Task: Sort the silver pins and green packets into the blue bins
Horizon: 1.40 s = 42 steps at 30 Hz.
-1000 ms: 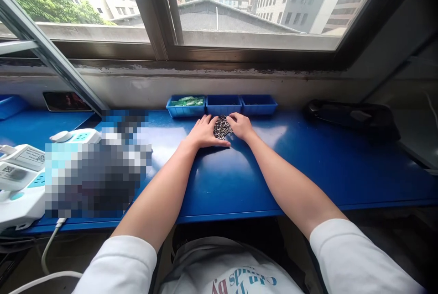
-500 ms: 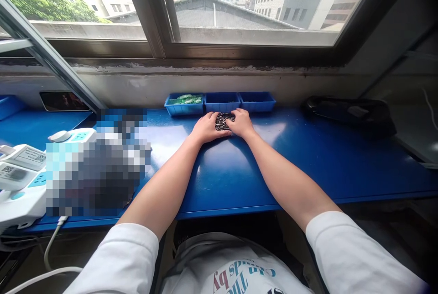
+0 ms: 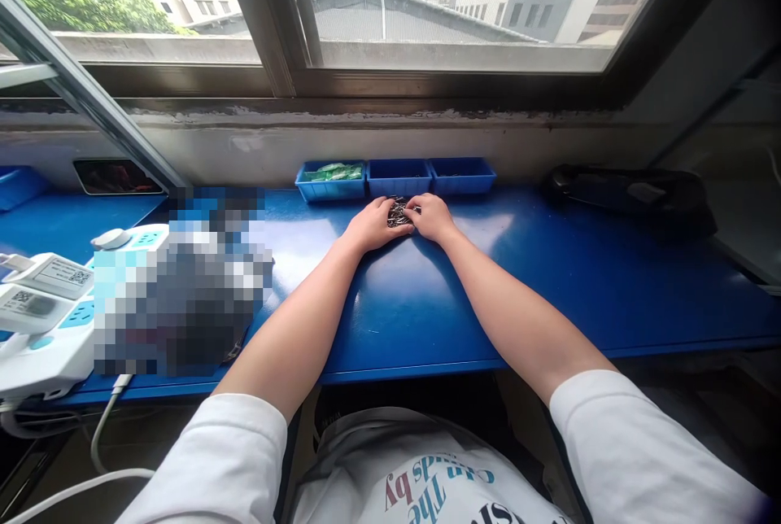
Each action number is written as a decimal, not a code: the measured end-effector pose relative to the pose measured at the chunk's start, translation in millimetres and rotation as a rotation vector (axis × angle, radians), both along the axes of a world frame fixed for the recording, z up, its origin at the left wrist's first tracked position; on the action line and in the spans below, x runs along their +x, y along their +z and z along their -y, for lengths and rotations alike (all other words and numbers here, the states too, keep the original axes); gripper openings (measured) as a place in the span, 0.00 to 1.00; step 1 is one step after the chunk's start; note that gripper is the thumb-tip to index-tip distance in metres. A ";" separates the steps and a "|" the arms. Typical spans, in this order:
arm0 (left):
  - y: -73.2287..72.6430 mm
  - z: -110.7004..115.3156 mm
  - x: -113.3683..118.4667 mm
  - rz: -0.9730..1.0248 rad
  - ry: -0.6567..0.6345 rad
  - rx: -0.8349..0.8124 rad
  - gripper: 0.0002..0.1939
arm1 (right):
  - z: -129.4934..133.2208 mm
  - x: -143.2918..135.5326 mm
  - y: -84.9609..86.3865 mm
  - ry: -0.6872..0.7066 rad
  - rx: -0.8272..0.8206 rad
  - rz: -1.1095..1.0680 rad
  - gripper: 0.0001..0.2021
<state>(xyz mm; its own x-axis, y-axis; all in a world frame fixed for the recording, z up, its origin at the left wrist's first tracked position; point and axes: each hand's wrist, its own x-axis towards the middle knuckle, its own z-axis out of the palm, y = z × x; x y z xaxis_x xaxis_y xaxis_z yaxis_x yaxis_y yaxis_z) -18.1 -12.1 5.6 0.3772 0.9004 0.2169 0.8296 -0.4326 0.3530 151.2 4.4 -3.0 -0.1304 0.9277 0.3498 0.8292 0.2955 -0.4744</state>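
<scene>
A heap of small dark and shiny metal pieces that look like screws (image 3: pixel 399 213) lies on the blue table between my hands. My left hand (image 3: pixel 371 224) curves round the heap's left side, thumb along the near edge and fingers at the far edge, held apart. On the right, my right hand (image 3: pixel 432 217) reaches over the heap's edge with its fingers bent and the thumb and fingertips close together. What those fingertips pinch is too small to make out.
Behind the heap stand three blue bins: the left bin (image 3: pixel 331 190) with green packets, a middle bin (image 3: pixel 399 189) and a right bin (image 3: pixel 464 185). A white power strip (image 3: pixel 61 361) lies left, a phone (image 3: pixel 115 176) behind it. A black pouch (image 3: pixel 628 198) sits far right.
My right hand's thumb and fingertips have drawn together over the heap. My left hand stays around it. The whole view has shifted slightly.
</scene>
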 end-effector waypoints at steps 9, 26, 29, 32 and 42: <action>-3.7 -3.9 -3.5 0.108 -0.018 0.136 0.36 | -4.6 0.5 -4.9 0.032 0.053 -0.047 0.07; -4.6 -12.0 -5.7 0.290 -0.073 0.407 0.14 | 4.0 -0.7 6.5 0.046 0.114 -0.262 0.18; -5.0 -11.4 -6.0 0.257 -0.043 0.387 0.15 | 2.9 2.0 5.5 0.140 0.092 -0.487 0.17; -4.7 -10.8 -6.6 0.252 -0.018 0.374 0.16 | 3.2 3.3 6.2 0.256 0.040 -0.713 0.17; -4.9 -11.6 -7.3 0.271 -0.028 0.337 0.16 | 8.0 4.2 13.1 0.283 -0.037 -0.917 0.12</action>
<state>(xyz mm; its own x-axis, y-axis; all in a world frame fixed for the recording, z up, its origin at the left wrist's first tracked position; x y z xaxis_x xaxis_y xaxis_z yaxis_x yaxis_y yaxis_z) -25.4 -0.5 0.8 0.2898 0.7521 0.5919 0.7126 -0.5824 0.3911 155.4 -3.6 10.1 -0.0414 0.9163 0.3983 0.0311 0.3996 -0.9161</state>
